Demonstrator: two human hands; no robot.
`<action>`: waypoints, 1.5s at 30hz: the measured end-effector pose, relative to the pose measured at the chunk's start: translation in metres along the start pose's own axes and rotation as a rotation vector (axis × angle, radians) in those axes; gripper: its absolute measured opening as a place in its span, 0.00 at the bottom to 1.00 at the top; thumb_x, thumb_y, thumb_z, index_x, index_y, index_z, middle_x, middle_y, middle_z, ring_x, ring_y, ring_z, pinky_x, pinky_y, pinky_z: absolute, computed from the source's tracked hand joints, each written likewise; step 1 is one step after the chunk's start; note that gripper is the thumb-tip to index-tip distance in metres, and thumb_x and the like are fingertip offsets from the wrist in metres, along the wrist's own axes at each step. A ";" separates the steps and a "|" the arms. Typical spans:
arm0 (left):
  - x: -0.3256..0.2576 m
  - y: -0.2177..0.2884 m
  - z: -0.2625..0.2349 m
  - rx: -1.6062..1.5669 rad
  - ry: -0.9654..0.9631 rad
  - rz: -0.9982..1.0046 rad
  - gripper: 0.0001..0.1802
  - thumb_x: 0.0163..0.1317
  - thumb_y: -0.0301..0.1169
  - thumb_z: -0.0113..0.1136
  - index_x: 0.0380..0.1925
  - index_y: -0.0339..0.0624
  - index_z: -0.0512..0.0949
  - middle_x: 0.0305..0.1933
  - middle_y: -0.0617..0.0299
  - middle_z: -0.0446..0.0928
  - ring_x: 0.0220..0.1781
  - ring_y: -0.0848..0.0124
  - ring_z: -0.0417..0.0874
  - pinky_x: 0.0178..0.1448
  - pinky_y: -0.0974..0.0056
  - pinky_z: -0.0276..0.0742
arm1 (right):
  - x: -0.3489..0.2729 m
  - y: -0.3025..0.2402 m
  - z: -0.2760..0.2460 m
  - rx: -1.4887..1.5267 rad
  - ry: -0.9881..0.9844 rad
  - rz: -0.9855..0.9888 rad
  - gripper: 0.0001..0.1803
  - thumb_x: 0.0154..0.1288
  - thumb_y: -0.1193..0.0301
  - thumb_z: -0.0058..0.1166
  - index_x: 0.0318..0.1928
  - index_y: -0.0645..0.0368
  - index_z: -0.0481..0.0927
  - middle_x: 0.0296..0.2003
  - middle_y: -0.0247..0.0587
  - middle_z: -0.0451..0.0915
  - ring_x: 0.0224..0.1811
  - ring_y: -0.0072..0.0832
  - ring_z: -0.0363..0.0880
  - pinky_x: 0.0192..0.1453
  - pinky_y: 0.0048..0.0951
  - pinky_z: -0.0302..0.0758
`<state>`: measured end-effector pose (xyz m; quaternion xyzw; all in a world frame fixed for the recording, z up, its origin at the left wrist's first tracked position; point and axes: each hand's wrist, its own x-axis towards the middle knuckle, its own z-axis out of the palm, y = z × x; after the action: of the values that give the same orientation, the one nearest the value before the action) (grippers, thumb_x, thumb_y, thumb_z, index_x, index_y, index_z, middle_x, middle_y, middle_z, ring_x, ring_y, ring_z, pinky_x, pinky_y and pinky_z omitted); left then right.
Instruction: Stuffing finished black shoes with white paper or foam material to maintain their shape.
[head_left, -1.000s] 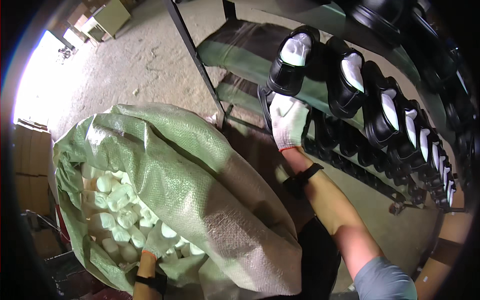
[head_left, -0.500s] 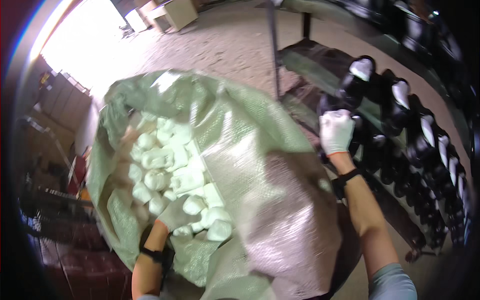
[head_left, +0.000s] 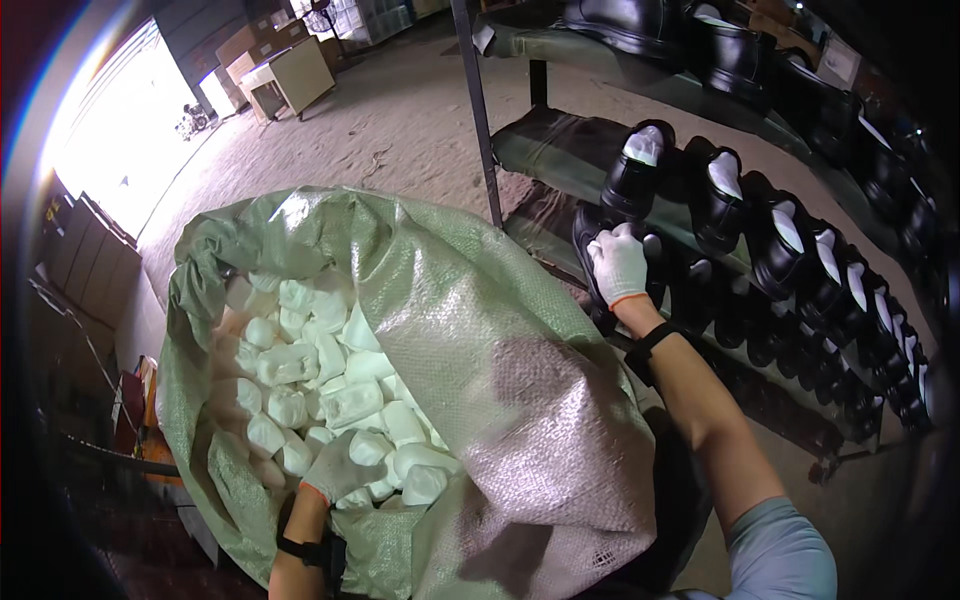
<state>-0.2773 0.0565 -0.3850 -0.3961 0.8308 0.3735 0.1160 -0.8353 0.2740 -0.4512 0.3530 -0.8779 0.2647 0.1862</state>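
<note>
Left hand [head_left: 338, 468] curled low, right hand [head_left: 619, 262] outstretched, its grip closed.

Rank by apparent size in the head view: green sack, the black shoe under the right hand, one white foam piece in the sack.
1. green sack, by far the largest.
2. black shoe under the right hand.
3. white foam piece; it lies nearer the camera, so the gap to the shoe is unsure.

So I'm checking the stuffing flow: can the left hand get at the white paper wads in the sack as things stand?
Probably yes. The green woven sack gapes open at its top, and the gloved left hand is already inside among the white paper wads, nothing covering them.
</note>
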 end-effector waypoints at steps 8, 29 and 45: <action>0.004 -0.010 0.007 -0.011 -0.022 0.049 0.44 0.58 0.49 0.83 0.69 0.35 0.79 0.61 0.43 0.88 0.64 0.52 0.89 0.70 0.53 0.83 | -0.005 -0.014 0.015 -0.196 -0.145 0.137 0.25 0.73 0.54 0.66 0.58 0.62 0.87 0.52 0.55 0.88 0.51 0.52 0.91 0.57 0.51 0.87; 0.002 0.044 -0.013 -0.198 -0.117 0.178 0.47 0.68 0.49 0.77 0.78 0.30 0.73 0.71 0.49 0.84 0.71 0.61 0.83 0.77 0.60 0.76 | -0.090 -0.291 -0.240 0.570 -0.348 -1.171 0.26 0.72 0.65 0.62 0.63 0.71 0.83 0.43 0.57 0.87 0.43 0.46 0.92 0.48 0.40 0.88; 0.039 0.030 0.016 -0.219 -0.172 0.023 0.33 0.75 0.39 0.71 0.74 0.32 0.77 0.69 0.53 0.84 0.71 0.62 0.83 0.73 0.59 0.78 | -0.168 -0.251 -0.194 0.824 -0.590 -0.459 0.29 0.62 0.71 0.73 0.63 0.61 0.80 0.56 0.60 0.83 0.60 0.50 0.86 0.63 0.45 0.85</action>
<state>-0.3272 0.0576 -0.3996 -0.3634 0.7765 0.4957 0.1389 -0.5136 0.3244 -0.3005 0.6378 -0.6173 0.4287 -0.1683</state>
